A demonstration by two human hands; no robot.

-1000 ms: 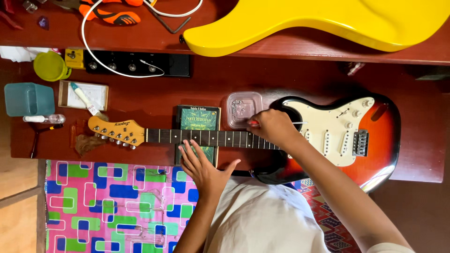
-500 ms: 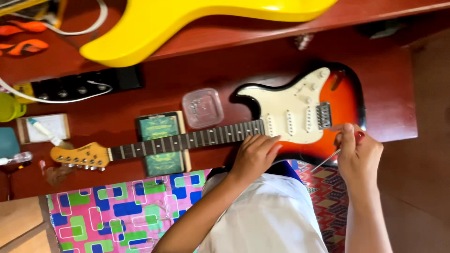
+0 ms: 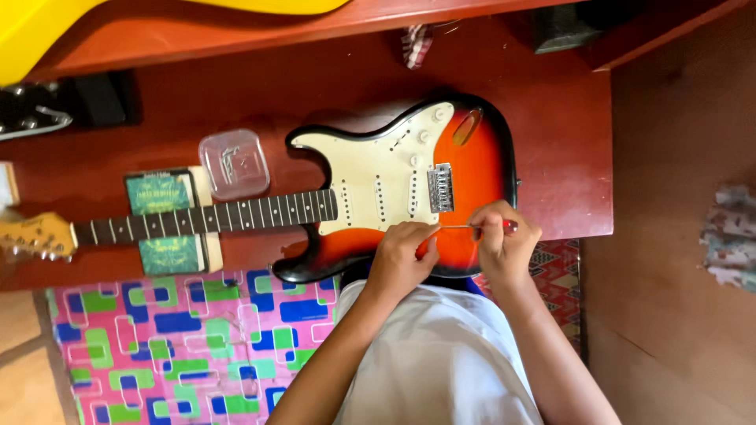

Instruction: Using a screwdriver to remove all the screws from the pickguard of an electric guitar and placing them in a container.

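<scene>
The right hand (image 3: 504,240) grips a red-handled screwdriver (image 3: 472,227); the left hand (image 3: 403,256) pinches its tip, guiding it onto the sunburst guitar (image 3: 472,157) lying flat on the counter (image 3: 567,157).

We look to be in a guitar repair workshop: beyond our fingers (image 3: 425,233) a sunburst electric guitar with a cream pickguard (image 3: 394,185) lies flat on a red-brown wooden workbench (image 3: 551,118), a glossy yellow guitar body (image 3: 47,31) rests on the far shelf, and a clear plastic parts box (image 3: 234,163) sits near the neck.
</scene>
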